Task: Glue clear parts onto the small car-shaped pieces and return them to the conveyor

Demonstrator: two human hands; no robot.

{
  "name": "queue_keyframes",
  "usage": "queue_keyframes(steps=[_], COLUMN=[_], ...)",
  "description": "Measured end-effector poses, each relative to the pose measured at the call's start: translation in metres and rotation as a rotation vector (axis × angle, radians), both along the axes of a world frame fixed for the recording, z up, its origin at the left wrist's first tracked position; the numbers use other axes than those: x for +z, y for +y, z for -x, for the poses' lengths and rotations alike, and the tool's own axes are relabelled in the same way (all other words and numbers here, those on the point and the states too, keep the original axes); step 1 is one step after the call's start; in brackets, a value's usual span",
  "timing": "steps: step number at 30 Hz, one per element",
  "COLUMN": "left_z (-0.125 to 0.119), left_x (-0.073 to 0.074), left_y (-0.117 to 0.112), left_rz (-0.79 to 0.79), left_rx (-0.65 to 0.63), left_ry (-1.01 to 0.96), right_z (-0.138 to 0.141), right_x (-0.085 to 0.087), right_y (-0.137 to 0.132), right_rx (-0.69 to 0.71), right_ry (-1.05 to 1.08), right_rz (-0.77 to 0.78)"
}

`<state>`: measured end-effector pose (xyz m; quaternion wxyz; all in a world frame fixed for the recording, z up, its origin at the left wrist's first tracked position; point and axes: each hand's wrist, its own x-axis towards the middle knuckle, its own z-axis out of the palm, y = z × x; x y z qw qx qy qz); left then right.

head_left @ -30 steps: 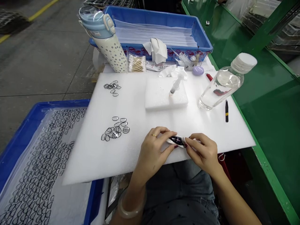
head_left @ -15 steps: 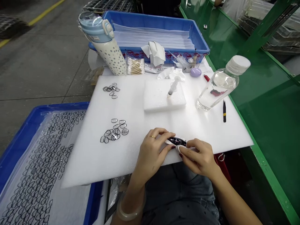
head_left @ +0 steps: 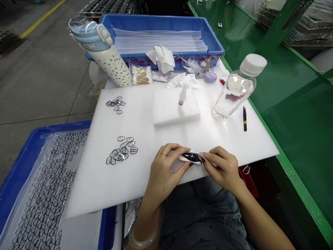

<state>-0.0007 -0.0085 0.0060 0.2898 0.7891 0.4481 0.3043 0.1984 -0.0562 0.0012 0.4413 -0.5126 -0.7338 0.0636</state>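
My left hand (head_left: 166,166) pinches a small glossy part (head_left: 189,157), black on top with a white rim, long and tapered, between thumb and fingers. It sits low over the front of the white foam sheet (head_left: 145,180). At the part's right end, my right hand (head_left: 221,168) has its thumb and fingers closed on a small white piece (head_left: 200,155) that looks like folded cloth; the fingers cover most of it. Thin black oval rings (head_left: 123,151) lie in a loose group to the left of my hands, with a smaller ring group (head_left: 116,102) farther back.
A foam block (head_left: 166,113) bears an upright syringe (head_left: 182,95). Right of it stand a clear bottle (head_left: 229,97) and black tweezers (head_left: 245,119). Behind are a dotted drinking bottle (head_left: 110,64), cotton swabs (head_left: 142,74) and a blue bin (head_left: 156,21). Another blue tray (head_left: 33,139) holds many rings.
My right fingers have shifted from the part's near side to its right end, with the white piece. More of the part's white rim shows. The whole view has shifted slightly.
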Motion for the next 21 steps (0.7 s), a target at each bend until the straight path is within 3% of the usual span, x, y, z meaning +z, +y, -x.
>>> queue_keyframes(steps=[13, 21], left_z=[-0.01, -0.013], left_x=[0.009, 0.009], left_y=[-0.001, 0.001], left_rz=[0.077, 0.096], left_rx=[0.079, 0.084], left_ry=[0.057, 0.076], right_z=[0.001, 0.004], right_x=[0.0, 0.001], right_y=[0.0, 0.001], right_rx=[-0.02, -0.047], right_ry=[-0.087, -0.292], right_rz=[0.034, -0.066])
